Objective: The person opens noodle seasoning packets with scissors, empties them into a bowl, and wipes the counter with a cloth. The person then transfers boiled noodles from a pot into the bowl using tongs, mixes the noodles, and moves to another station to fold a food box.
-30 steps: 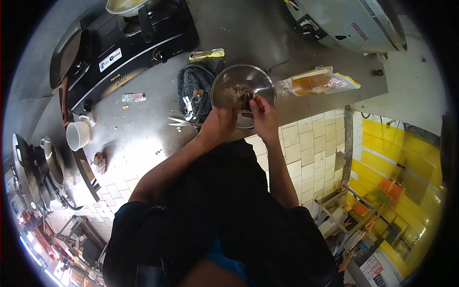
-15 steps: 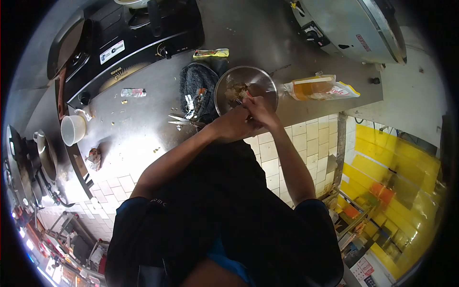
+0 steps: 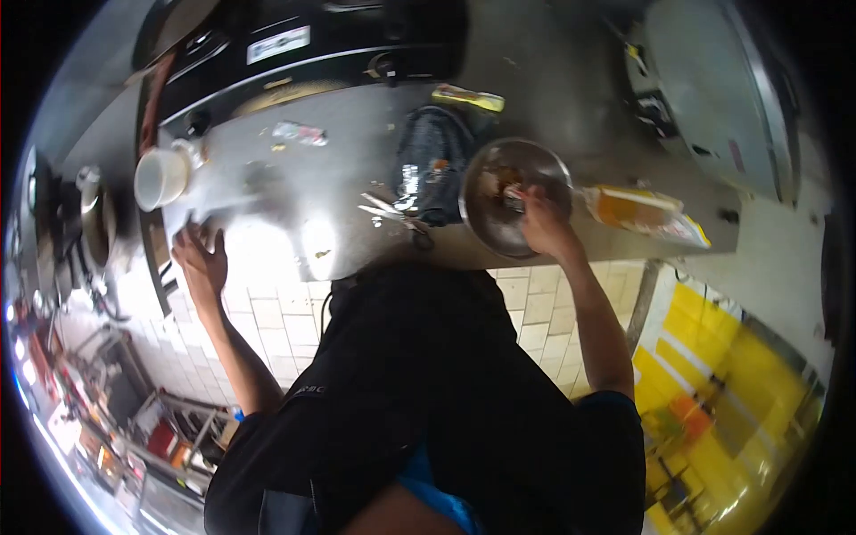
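Head cam's showing my right hand [image 3: 546, 227] reaching into a round, shiny metal bowl [image 3: 484, 230], fingers pinching something small, pale and reddish. The bowl's sitting by the front edge of the grey metal bench [image 3: 348, 174], right beside a dark fuzzy cloth [image 3: 434, 147]. My left hand [image 3: 205, 260] is hanging out near the front edge toward the left end, fingers spreading; blur's hiding whether it's gripping or free. I'm guessing the bowl's being light, stiff and maybe slippery inside, so the rim's looking like the best hold. Nothing's reading clearly: the white sticker [image 3: 278, 43] on the black stove [image 3: 330, 58] and the yellow-edged clear pouch [image 3: 635, 210] are both blurring out.
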`<state>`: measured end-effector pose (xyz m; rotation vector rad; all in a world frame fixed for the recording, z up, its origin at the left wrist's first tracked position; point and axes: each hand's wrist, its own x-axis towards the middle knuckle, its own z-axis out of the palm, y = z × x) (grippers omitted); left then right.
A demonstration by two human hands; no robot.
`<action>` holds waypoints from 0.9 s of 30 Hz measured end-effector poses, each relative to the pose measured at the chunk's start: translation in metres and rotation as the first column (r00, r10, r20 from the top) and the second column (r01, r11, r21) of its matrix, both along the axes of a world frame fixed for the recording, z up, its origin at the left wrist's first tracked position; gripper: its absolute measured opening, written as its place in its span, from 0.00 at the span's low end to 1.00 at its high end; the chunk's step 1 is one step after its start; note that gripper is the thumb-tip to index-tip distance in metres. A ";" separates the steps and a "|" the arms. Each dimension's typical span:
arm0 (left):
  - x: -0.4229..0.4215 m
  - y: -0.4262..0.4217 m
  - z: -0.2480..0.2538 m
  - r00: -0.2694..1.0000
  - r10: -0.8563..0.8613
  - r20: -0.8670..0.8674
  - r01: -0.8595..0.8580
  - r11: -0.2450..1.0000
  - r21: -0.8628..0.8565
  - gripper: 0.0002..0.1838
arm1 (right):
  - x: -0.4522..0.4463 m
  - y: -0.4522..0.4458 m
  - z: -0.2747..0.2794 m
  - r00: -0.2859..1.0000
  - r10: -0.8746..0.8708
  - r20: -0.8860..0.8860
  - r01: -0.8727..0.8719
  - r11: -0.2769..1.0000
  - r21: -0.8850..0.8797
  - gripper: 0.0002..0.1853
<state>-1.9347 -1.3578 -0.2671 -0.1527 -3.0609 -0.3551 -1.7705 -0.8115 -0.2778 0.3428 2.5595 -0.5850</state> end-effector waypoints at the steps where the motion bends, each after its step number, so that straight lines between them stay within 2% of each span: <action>1: -0.002 -0.040 -0.014 0.999 0.041 -0.032 -0.047 0.974 -0.220 0.43 | 0.000 0.002 0.002 0.999 0.040 -0.019 -0.041 0.998 -0.050 0.22; 2: -0.004 -0.069 -0.026 0.995 0.076 -0.070 -0.098 0.899 -0.427 0.51 | -0.003 0.001 0.004 0.997 0.076 -0.030 -0.078 0.994 -0.070 0.22; 3: -0.006 -0.085 -0.040 0.983 0.183 -0.012 -0.172 0.897 -0.407 0.56 | -0.005 -0.001 0.006 0.995 0.096 0.033 -0.097 0.995 0.023 0.24; 4: -0.003 -0.069 -0.025 0.971 0.216 0.102 -0.184 0.949 -0.256 0.51 | -0.010 -0.006 0.008 0.990 0.102 0.097 -0.113 0.986 0.121 0.27; 5: -0.007 -0.085 -0.040 0.998 0.051 0.035 -0.048 0.996 -0.079 0.47 | -0.016 -0.012 0.011 0.989 0.117 0.090 -0.127 0.985 0.114 0.27; 6: -0.009 -0.095 -0.058 0.992 -0.113 -0.059 0.119 0.988 0.096 0.43 | -0.018 -0.014 0.015 0.994 0.088 0.063 -0.093 0.992 0.082 0.25; 7: -0.009 -0.087 -0.063 0.987 -0.070 -0.142 0.088 0.988 0.128 0.34 | -0.014 -0.013 0.020 0.998 0.045 0.043 -0.047 0.997 0.058 0.24; 8: -0.009 -0.080 -0.064 0.978 -0.105 -0.183 0.132 0.981 0.141 0.29 | -0.006 -0.009 0.005 0.998 0.027 0.055 -0.031 0.997 0.076 0.24; 9: -0.009 -0.072 -0.063 0.987 -0.043 -0.153 0.060 0.992 0.108 0.27 | 0.001 -0.004 -0.026 0.989 -0.135 -0.057 0.133 0.990 -0.043 0.18; 10: -0.008 -0.066 -0.063 0.992 0.021 -0.128 -0.012 0.997 0.071 0.25 | -0.001 -0.006 -0.021 0.993 -0.073 -0.096 0.079 0.995 0.055 0.15; 11: -0.009 -0.053 -0.057 0.979 -0.001 -0.205 0.018 0.996 0.084 0.22 | -0.004 -0.008 -0.017 0.991 -0.011 -0.130 0.032 0.987 0.159 0.12; 12: -0.005 -0.040 -0.051 0.981 0.049 -0.188 -0.024 0.991 0.131 0.22 | -0.004 -0.006 -0.015 0.992 -0.024 -0.126 0.046 0.983 0.175 0.12; 13: -0.006 -0.035 -0.054 0.980 0.103 -0.172 -0.076 0.985 0.158 0.22 | -0.007 -0.004 -0.011 0.992 -0.117 -0.046 0.121 0.990 0.078 0.12; 14: -0.009 -0.031 -0.056 0.975 0.158 -0.155 -0.130 0.975 0.180 0.23 | -0.008 -0.005 -0.005 0.999 0.002 -0.037 0.004 0.989 0.146 0.11; 15: -0.009 -0.027 -0.059 0.980 0.115 -0.162 -0.079 0.974 0.213 0.24 | -0.010 -0.007 0.001 0.992 0.120 -0.029 -0.111 0.970 0.214 0.11; 16: -0.010 -0.017 -0.054 0.981 0.111 -0.159 -0.075 0.973 0.216 0.24 | -0.011 -0.009 0.005 0.993 0.116 -0.026 -0.107 0.970 0.218 0.11; 18: -0.015 0.009 -0.043 0.984 -0.008 -0.177 0.077 0.919 0.386 0.23 | -0.013 -0.011 0.006 1.000 0.009 0.014 -0.011 0.977 0.211 0.11; 20: -0.024 0.037 -0.040 0.992 -0.037 -0.123 0.097 0.843 0.529 0.21 | -0.013 -0.009 0.006 0.999 0.050 0.003 -0.049 0.976 0.214 0.12; 22: -0.033 0.064 -0.037 0.994 -0.107 -0.021 0.098 0.794 0.600 0.23 | -0.011 -0.009 0.006 0.996 0.088 -0.008 -0.085 0.972 0.218 0.14; 24: -0.042 0.095 -0.023 0.977 -0.207 -0.045 0.198 0.815 0.545 0.24 | -0.007 -0.010 0.006 0.996 0.033 -0.078 -0.015 0.977 0.214 0.19; 27: -0.059 0.124 -0.015 0.945 -0.316 -0.080 0.313 0.812 0.492 0.24 | -0.010 -0.012 0.015 0.999 0.009 -0.031 -0.004 0.987 0.163 0.22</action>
